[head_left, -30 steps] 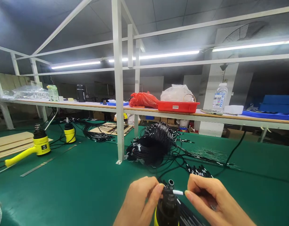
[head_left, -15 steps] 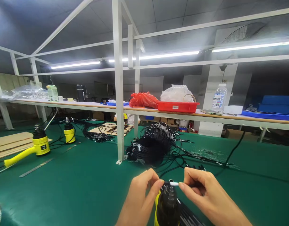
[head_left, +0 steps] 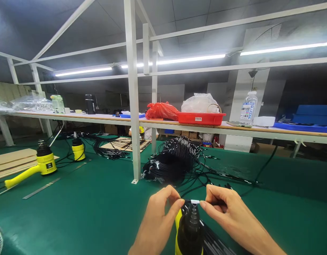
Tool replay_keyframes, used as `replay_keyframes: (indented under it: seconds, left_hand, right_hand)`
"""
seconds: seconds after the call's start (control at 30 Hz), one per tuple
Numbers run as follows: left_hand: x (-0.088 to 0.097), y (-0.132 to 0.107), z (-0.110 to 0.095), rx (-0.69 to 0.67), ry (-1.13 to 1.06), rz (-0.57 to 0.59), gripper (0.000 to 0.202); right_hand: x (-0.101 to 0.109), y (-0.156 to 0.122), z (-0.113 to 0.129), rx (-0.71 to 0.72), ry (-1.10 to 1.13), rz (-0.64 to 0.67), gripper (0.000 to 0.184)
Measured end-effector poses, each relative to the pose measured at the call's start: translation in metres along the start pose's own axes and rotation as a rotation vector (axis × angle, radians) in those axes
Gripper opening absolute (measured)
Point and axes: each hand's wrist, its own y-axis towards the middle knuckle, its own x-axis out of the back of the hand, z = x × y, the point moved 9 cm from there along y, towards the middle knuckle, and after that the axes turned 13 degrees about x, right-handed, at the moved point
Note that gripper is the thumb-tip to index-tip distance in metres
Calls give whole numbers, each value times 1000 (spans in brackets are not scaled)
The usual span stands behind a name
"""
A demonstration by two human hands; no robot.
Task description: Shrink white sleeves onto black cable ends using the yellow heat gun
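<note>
A short length of black cable (head_left: 187,202) is pinched between the thumb and forefinger of the left hand (head_left: 155,221) and the thumb and fingers of the right hand (head_left: 232,216), so both hands are closed on it, with their fingertips just apart. A white sleeve (head_left: 195,202) on the cable is held between the hands, directly across the mouth of an upright heat gun (head_left: 190,226) with a dark nozzle and a yellow body. Compared with the earlier frames, the sleeve is now centred over the nozzle rather than lying to its right, and the hands are drawn closer together. The heat gun is seen lower in the view, its mouth now hidden behind the sleeve. A sheaf of black cables (head_left: 214,241) is laid beside the heat gun, below the right hand. Farther off on the green-topped counter (head_left: 86,212), two more yellow heat guns (head_left: 46,163) are placed at the left, and a large bundle of black cables (head_left: 168,168) is heaped ahead of the hands. A red tray (head_left: 201,118) is set on a shelf (head_left: 163,122) beyond.
</note>
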Motion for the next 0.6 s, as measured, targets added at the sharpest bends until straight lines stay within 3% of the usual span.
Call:
replay_keyframes:
  seconds: [0.6]
  left_hand:
    - [2,-2,-2,-1,-16,-1,14]
  right_hand:
    - [6,-2,1,-14,6,-8,30]
